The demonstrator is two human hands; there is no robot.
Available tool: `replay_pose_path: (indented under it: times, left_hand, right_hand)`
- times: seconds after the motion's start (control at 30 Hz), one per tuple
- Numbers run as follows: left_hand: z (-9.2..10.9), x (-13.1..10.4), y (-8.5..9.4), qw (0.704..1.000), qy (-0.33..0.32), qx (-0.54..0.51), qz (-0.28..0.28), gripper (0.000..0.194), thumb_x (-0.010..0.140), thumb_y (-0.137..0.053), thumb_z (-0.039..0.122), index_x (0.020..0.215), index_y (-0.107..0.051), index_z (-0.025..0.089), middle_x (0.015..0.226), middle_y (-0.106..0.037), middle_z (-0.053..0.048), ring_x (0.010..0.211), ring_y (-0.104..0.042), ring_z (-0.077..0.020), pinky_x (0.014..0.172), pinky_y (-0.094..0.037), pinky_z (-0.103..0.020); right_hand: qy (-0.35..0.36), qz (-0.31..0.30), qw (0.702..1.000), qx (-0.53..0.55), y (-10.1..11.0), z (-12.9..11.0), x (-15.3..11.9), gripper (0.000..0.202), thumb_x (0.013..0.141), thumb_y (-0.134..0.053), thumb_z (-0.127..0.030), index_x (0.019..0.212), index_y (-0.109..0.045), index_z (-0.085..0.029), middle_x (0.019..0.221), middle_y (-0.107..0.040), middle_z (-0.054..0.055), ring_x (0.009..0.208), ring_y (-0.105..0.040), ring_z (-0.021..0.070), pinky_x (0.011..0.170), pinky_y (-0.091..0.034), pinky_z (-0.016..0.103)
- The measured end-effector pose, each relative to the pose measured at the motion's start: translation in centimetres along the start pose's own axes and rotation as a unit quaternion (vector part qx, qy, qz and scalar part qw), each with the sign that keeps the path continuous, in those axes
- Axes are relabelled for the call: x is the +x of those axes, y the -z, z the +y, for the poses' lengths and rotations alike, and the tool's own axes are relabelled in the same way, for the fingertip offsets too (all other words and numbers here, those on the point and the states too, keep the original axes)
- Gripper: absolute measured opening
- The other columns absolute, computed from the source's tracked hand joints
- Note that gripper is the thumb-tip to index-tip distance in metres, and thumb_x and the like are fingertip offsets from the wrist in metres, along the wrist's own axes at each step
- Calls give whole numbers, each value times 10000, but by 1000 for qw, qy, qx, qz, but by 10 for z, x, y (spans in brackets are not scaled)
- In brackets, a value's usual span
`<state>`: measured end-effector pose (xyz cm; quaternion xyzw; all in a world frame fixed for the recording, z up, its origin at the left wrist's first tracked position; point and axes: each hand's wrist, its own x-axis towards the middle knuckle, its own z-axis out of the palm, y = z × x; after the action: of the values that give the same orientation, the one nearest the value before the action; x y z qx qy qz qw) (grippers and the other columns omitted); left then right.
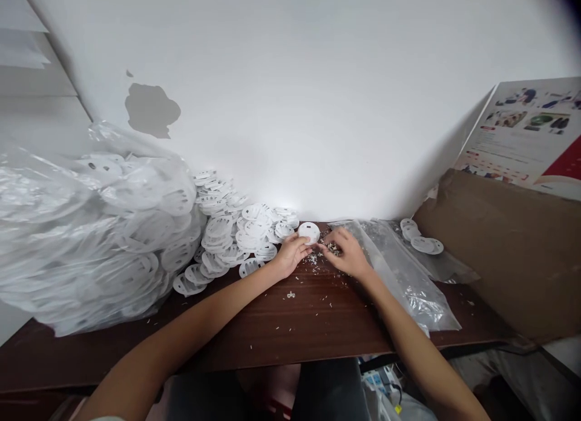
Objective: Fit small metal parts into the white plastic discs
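Observation:
A white round plastic disc (309, 232) with small slots is held up by my left hand (293, 254), its thumb across the disc's lower edge. Close to the disc's right side is my right hand (347, 253); its bent thumb and fingers are spread, with a gap between them and nothing I can make out in it. Beneath and between the hands lies a scatter of tiny pale plastic bits (313, 261). Many similar discs (220, 227) are stacked in leaning piles left of my left hand.
A large clear bag (113, 239) full of white discs stands at the left. To the right lie flat clear plastic bags (399, 276), a few loose discs (424, 244) and a cardboard box (503, 251). A white wall (318, 94) backs the brown table (272, 330).

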<state>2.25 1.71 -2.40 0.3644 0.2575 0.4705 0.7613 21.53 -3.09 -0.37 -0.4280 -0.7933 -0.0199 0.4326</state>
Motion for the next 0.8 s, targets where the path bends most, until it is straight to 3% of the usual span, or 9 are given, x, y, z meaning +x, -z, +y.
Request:
replay_pose_path:
  times: [0.07, 0.13, 0.23, 0.33, 0.47, 0.57, 0.8]
  left_hand:
    - [0, 0, 1, 1000, -2, -2, 3, 259, 791, -810, 170, 1030, -709, 160, 1150, -758, -120, 1025, -719, -221, 992, -517, -377]
    - [-1, 1, 2, 1000, -4, 5, 3, 300, 791, -823, 176, 1071, -715, 166, 1194, -749, -122, 1037, -724, -223, 1044, -497, -392]
    - [-2, 2, 4, 1000, -11, 14, -11, 337, 788, -841, 187, 1099, -711, 181, 1228, -739, -118, 1062, -723, -222, 1074, -487, -393]
    - [-3, 3, 6, 999, -13, 20, -22, 345, 790, -848, 195, 1104, -705, 191, 1249, -729, -115, 1103, -715, -232, 1070, -494, -388]
    - [-4, 4, 7, 999, -13, 37, -22, 355, 793, -857, 214, 1113, -707, 185, 1259, -722, -130, 1100, -716, -235, 1037, -515, -384]
    - [-5, 3, 6, 997, -11, 66, -36, 384, 794, -860, 236, 1142, -708, 183, 1271, -718, -132, 1102, -708, -227, 1022, -523, -373]
    - [-2, 0, 3, 994, -5, 98, -42, 416, 787, -865, 269, 1152, -695, 163, 1240, -730, -131, 1092, -697, -214, 975, -531, -343]
  right_hand:
    - [-112, 92, 980, 136, -4, -2, 3, 287, 981, -612, -457, 818, -547, -230, 692, -532, -8, 596, -488, 153, 554, -418, 293]
    - [-203, 158, 928, 268, -10, -4, 7, 384, 1006, -527, -554, 784, -509, -241, 628, -476, -26, 545, -458, 151, 530, -409, 295]
    - [-258, 172, 875, 372, -16, -3, 12, 524, 1003, -397, -699, 832, -584, -240, 697, -573, 21, 629, -563, 185, 594, -478, 327]
    - [-272, 139, 879, 366, -20, -1, 11, 723, 968, -238, -820, 785, -621, -235, 637, -556, 37, 603, -540, 190, 584, -463, 333]
    - [-289, 148, 884, 336, -21, -3, 8, 823, 929, -130, -870, 683, -586, -232, 605, -514, 33, 522, -467, 162, 502, -379, 309]
    - [-294, 152, 877, 348, -18, -10, 10, 808, 932, -152, -868, 720, -600, -230, 668, -571, 38, 497, -485, 148, 495, -391, 309]
    - [-298, 176, 885, 312, -15, -21, 13, 697, 998, -290, -773, 728, -629, -227, 627, -633, 44, 601, -622, 188, 686, -520, 335]
